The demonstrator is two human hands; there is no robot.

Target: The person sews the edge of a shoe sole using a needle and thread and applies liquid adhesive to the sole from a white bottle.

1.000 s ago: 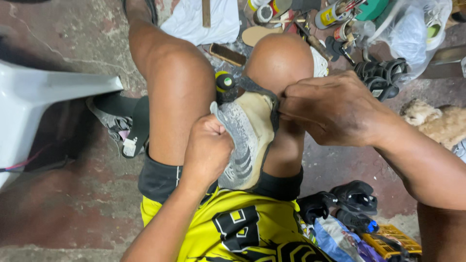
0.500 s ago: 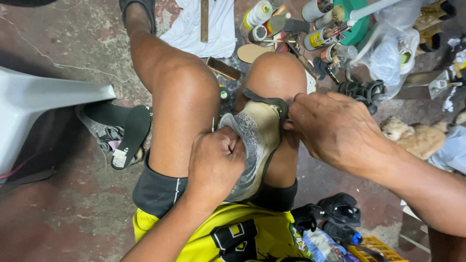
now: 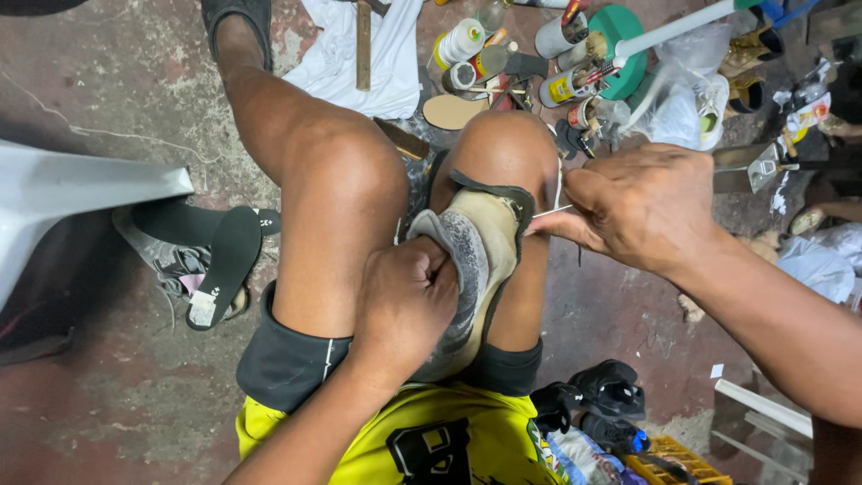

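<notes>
Shoe point(image 3: 476, 269), grey and beige, sole up, wedged between the two bare knees, toe end near the right knee point(image 3: 507, 148). Dark rim of the upper visible along its top edge. Left hand point(image 3: 409, 301) closed in a fist around the lower left side of the shoe, pressed against it. Right hand point(image 3: 642, 202) closed too, fingers pinched on a thin pale thread point(image 3: 552, 211) at the right edge of the shoe; thread stretched short between the fingertips and the rim. Needle or awl not clearly seen, too small to tell.

Below the shoe, dark shorts point(image 3: 287, 364) and a yellow shirt point(image 3: 449, 436) with black print. On the floor point(image 3: 99, 81), left of the legs, a black insole point(image 3: 224, 265) lying over another grey shoe, just beside a white plastic chair point(image 3: 72, 193). Beyond the knees, a white cloth point(image 3: 359, 54) with a wooden-handled tool point(image 3: 363, 45) on it, a tan cut-out sole point(image 3: 453, 110), several glue bottles and cans point(image 3: 561, 90), a green lid point(image 3: 628, 36) and a clear plastic bag point(image 3: 682, 99). Near the lower right, a pair of black shoes point(image 3: 602, 395) and a yellow crate point(image 3: 673, 462), well apart from the hands.
</notes>
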